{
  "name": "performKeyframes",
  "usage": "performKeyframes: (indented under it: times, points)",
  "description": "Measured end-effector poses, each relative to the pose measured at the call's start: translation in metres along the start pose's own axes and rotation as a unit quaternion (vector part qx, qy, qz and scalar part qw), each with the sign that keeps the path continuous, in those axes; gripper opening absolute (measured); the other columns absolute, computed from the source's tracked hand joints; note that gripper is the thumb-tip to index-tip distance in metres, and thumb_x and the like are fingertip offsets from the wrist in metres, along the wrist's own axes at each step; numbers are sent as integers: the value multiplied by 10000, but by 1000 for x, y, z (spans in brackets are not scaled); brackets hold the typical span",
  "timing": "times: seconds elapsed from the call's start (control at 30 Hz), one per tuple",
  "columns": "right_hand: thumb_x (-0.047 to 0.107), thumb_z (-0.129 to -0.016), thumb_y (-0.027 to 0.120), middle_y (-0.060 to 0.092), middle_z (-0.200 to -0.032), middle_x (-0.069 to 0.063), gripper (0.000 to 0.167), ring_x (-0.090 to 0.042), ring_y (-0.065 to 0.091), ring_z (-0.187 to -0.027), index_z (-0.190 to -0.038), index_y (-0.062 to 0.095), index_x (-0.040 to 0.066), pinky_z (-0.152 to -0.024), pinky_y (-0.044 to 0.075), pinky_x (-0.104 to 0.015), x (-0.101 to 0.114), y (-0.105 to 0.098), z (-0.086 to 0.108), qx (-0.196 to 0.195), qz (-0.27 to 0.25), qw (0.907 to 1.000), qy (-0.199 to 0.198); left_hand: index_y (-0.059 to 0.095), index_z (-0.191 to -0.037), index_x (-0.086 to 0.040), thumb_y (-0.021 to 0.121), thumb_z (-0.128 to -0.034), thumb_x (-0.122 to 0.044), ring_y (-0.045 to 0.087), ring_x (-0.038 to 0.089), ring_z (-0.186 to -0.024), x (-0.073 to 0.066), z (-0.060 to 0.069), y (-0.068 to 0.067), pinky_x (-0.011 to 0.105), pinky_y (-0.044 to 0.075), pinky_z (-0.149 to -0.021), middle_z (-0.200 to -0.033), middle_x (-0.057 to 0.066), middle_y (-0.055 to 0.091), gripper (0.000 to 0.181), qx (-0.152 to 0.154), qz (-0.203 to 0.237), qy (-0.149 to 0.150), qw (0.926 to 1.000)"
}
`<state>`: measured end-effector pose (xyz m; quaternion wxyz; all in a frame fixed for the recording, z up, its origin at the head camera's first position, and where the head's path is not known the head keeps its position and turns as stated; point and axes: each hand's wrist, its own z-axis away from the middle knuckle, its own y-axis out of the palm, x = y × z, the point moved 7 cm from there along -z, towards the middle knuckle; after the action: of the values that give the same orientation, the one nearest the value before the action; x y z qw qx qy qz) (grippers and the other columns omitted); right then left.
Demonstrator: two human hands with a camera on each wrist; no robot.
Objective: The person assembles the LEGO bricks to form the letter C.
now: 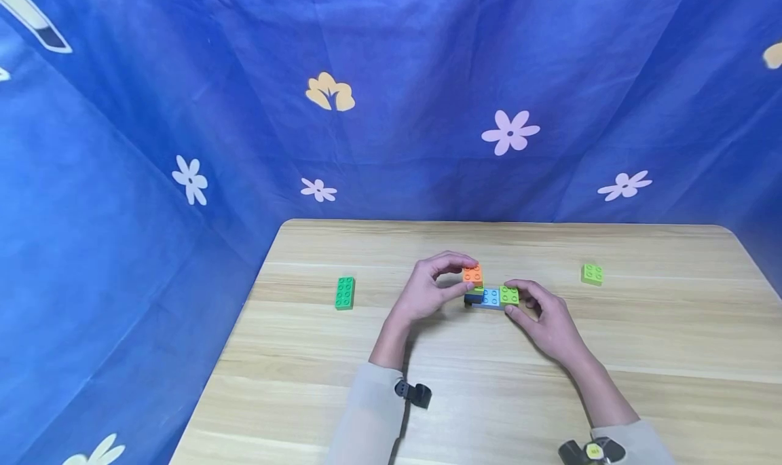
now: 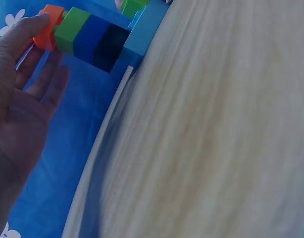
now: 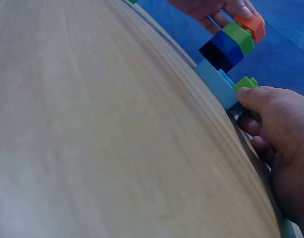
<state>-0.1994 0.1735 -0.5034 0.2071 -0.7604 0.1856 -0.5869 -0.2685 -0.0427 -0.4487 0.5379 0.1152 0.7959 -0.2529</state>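
An orange brick (image 1: 472,274) tops a stack at the left end of a light blue brick (image 2: 142,37); my left hand (image 1: 427,290) pinches it between thumb and fingers. Below it, in the left wrist view, come a green brick (image 2: 72,30), a dark blue brick (image 2: 91,39) and a black one (image 2: 111,47). The orange brick looks slightly tilted, with green studs showing beneath it. A lime green brick (image 1: 509,295) stands on the light blue brick's right end, and my right hand (image 1: 552,326) grips that end with thumb and fingers. The thumb (image 3: 256,98) touches the lime brick.
On the wooden table (image 1: 489,411), a long green brick (image 1: 345,293) lies to the left of my left hand. Another lime green brick (image 1: 592,274) lies to the right, farther back than my right hand. A blue flowered cloth (image 1: 403,146) hangs behind the table and at its left.
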Motion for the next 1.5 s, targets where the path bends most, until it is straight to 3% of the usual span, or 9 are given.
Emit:
performKeyframes:
  times: [0.2, 0.47, 0.8, 1.0, 1.17, 1.3, 1.4, 1.5]
  points:
    - [128, -938, 823, 736, -1079, 18, 450, -150, 619, -891, -1360, 675, 175, -778, 522, -229, 1, 2, 2, 15, 13, 10000, 43, 762, -1233, -114, 819, -930, -67, 659, 141, -1208, -1, 4, 1, 355, 564, -1053, -1261, -6, 728, 312, 63, -30, 70, 10000]
    - [136, -945, 818, 735, -1094, 21, 446, -146, 623, -903, -1365, 673, 184, -783, 528, -226, 2, 3, 4, 8, 4, 10000, 71, 782, -1176, -103, 844, -915, -97, 667, 120, -1217, -9, 5, 0, 314, 566, -1038, -1244, -10, 750, 269, 148, -645, 645, 9957]
    - [145, -944, 820, 740, -1104, 16, 450, -142, 633, -915, -1367, 673, 184, -804, 531, -226, 2, 4, 4, 46, 6, 10000, 29, 785, -1176, -114, 849, -913, -107, 673, 92, -1207, -14, 7, 3, 287, 495, -1125, -1235, -27, 753, 271, 218, -1115, 629, 9915]
    - [146, -947, 817, 739, -1099, 20, 448, -140, 631, -912, -1369, 673, 189, -799, 531, -220, 0, 1, 5, 57, -17, 10000, 20, 780, -1174, -114, 845, -913, -89, 680, 108, -1188, -13, 7, 8, 292, 544, -1068, -1232, -14, 748, 270, 180, -953, 510, 9940]
    - [140, -942, 821, 737, -1101, 26, 453, -135, 629, -913, -1368, 674, 191, -793, 528, -213, -2, 1, 6, 40, -21, 10000, 28, 755, -1192, -122, 832, -921, -71, 673, 136, -1180, -6, 7, 12, 349, 597, -998, -1252, 0, 727, 287, 223, -572, 256, 9978]
    - [142, -946, 816, 737, -1111, 23, 449, -137, 629, -919, -1369, 673, 185, -796, 529, -213, -2, 2, 6, 62, -66, 10000, 17, 704, -1292, -140, 841, -915, -85, 667, 145, -1185, -1, 9, 10, 365, 591, -1011, -1307, -6, 699, 406, 303, -407, 17, 9987]
    - [136, -944, 818, 739, -1103, 21, 447, -141, 629, -912, -1365, 674, 179, -794, 530, -215, -3, 3, 6, 51, -85, 10000, -4, 621, -1422, -153, 861, -901, -121, 626, 151, -1271, 0, 11, 3, 394, 546, -1087, -1405, 1, 652, 575, 428, -451, -186, 9979]
    - [130, -938, 823, 741, -1099, 20, 450, -140, 627, -906, -1361, 676, 175, -796, 530, -215, -4, 3, 6, 16, -22, 10000, -34, 557, -1496, -134, 863, -895, -139, 570, 186, -1361, 3, 15, -17, 451, 484, -1156, -1484, 50, 609, 674, 346, -500, -381, 9974]
